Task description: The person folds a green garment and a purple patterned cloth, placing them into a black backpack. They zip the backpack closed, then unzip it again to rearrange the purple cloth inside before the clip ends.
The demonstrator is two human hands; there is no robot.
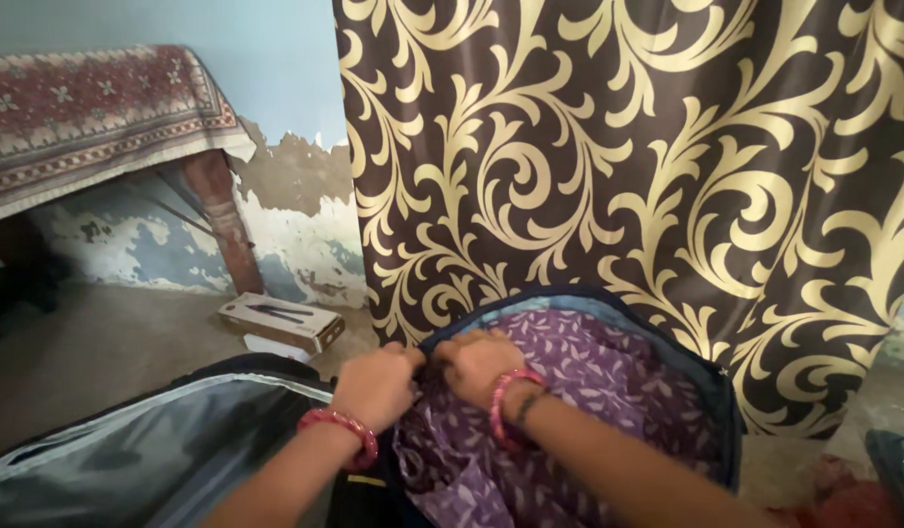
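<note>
1. The purple cloth (589, 391) is a thin, soft fabric with a small pale leaf print. It lies crumpled in loose folds inside the open suitcase (711, 391).
2. The suitcase has a dark blue fabric shell with a rounded upper rim. Its flap (129, 450) lies open to the left and shows a smooth, grey, slightly shiny lining.
3. The left hand (379, 383) is closed into a fist at the upper left edge of the cloth, by the suitcase rim. It pinches the cloth edge; the fingertips are hidden.
4. The right hand (476, 364) is also curled tight, touching the left hand, and grips the same bunched edge of the cloth. The bulk of the cloth spreads below and to the right of both hands.
5. Each wrist carries a red-pink bangle; the right wrist also carries a thin dark band.
6. Behind the suitcase hangs a dark brown curtain (647, 147) with large cream scroll patterns.
7. A flat cardboard box (281, 323) lies on the floor (110, 342), left of the suitcase.
8. Farther left stands a wooden table (217, 210) covered by a red patterned rug-like cloth, against a peeling blue wall (276, 68).
</note>
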